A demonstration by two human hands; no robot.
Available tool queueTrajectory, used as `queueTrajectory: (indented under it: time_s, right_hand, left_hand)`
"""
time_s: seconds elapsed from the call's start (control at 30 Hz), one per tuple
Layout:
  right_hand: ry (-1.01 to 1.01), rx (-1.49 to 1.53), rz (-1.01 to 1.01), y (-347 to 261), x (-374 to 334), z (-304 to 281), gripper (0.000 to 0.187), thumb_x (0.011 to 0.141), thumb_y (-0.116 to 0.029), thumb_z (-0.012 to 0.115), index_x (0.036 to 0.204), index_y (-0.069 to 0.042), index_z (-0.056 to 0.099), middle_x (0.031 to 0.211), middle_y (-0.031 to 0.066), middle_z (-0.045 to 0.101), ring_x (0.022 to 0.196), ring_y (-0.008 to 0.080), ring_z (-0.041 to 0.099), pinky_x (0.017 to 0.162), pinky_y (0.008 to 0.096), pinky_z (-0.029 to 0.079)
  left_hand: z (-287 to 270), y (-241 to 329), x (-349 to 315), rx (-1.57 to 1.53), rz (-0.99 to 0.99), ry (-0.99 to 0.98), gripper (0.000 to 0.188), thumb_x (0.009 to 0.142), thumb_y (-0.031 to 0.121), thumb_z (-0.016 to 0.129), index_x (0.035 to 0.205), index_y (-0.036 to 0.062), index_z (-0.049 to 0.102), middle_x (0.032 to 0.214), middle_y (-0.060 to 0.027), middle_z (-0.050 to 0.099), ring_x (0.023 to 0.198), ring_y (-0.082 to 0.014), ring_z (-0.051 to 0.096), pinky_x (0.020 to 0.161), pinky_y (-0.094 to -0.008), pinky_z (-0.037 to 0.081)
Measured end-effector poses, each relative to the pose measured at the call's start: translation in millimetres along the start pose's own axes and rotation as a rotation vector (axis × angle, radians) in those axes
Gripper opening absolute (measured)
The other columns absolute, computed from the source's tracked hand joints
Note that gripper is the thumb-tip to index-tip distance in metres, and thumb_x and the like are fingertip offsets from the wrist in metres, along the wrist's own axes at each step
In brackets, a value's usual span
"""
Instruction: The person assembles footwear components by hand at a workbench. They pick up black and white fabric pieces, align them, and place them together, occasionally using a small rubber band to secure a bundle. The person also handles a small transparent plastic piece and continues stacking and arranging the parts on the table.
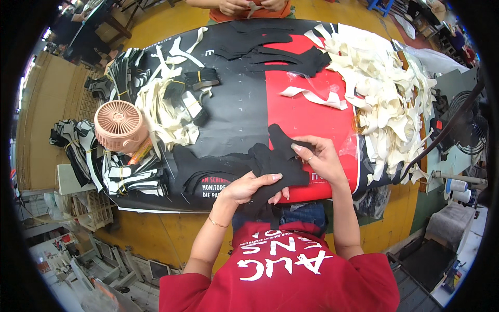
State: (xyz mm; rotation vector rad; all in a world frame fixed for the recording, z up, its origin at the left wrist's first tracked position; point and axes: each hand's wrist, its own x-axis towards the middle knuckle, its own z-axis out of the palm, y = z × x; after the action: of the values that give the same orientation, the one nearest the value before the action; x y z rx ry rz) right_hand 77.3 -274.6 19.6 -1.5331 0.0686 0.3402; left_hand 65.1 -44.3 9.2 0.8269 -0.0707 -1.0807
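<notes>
At the near edge of the table I hold a dark black cut fabric piece (283, 166) between both hands. My left hand (245, 187) is closed on its lower left part, thumb on top and some fingers underneath. With thumb and fingertips, my right hand (320, 157) pinches the same cloth along its right side. One narrow end of the cloth sticks up past my right fingertips. Just left of it, a fanned stack of black fabric pieces (208, 162) lies flat, partly behind my left hand. Whether the held cloth is one layer or several, I cannot tell.
A pink fan (120, 125) stands at the left among tied bundles of black and white strips (132, 177). Cream fabric pieces (384, 99) heap up on the right. More black pieces (291, 58) lie at the far side, where another person's hands (249, 6) hold something small.
</notes>
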Motion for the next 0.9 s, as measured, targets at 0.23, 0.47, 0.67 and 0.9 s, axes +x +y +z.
queueTrajectory:
  time_s: [0.23,0.47,0.67,0.9]
  right_hand:
    - [0.047,0.091,-0.006,3.5,-1.6,1.7,0.053,0.101,-0.011,0.056,0.151,-0.005,0.039,0.088,-0.0007,0.062,0.073,0.0035,0.053,0.066,0.0211,0.048]
    - [0.141,0.029,-0.059,3.6,-4.6,6.4,0.05,0.103,-0.014,0.053,0.15,-0.005,0.04,0.091,0.0005,0.063,0.076,0.0029,0.052,0.07,0.022,0.049]
    - [0.152,0.008,-0.224,8.4,-1.5,5.5,0.043,0.099,-0.012,0.06,0.14,-0.001,0.05,0.086,0.0013,0.067,0.078,0.004,0.057,0.074,0.0221,0.049]
    - [0.2,0.027,-0.182,11.2,-2.3,9.3,0.038,0.099,-0.009,0.06,0.135,-0.001,0.054,0.076,0.0001,0.062,0.071,0.0042,0.052,0.069,0.0215,0.045]
  left_hand:
    - [1.9,1.7,0.0,-0.002,0.005,0.004,0.033,0.103,0.022,0.05,0.097,-0.0075,0.064,0.088,-0.0193,0.068,0.065,-0.0188,0.062,0.058,-0.0281,0.05]
    - [3.9,2.9,-0.7,0.009,-0.002,0.025,0.034,0.102,0.023,0.051,0.098,-0.0079,0.063,0.089,-0.0198,0.068,0.064,-0.0195,0.062,0.058,-0.0293,0.05]
    - [1.9,2.9,-0.4,-0.056,0.024,-0.043,0.029,0.104,0.02,0.049,0.099,-0.0048,0.064,0.089,-0.017,0.069,0.068,-0.0169,0.063,0.058,-0.0271,0.05]
    - [1.0,2.6,-1.4,-0.006,-0.009,-0.027,0.031,0.104,0.021,0.048,0.098,-0.0046,0.065,0.09,-0.0162,0.069,0.068,-0.0159,0.063,0.06,-0.0263,0.05]
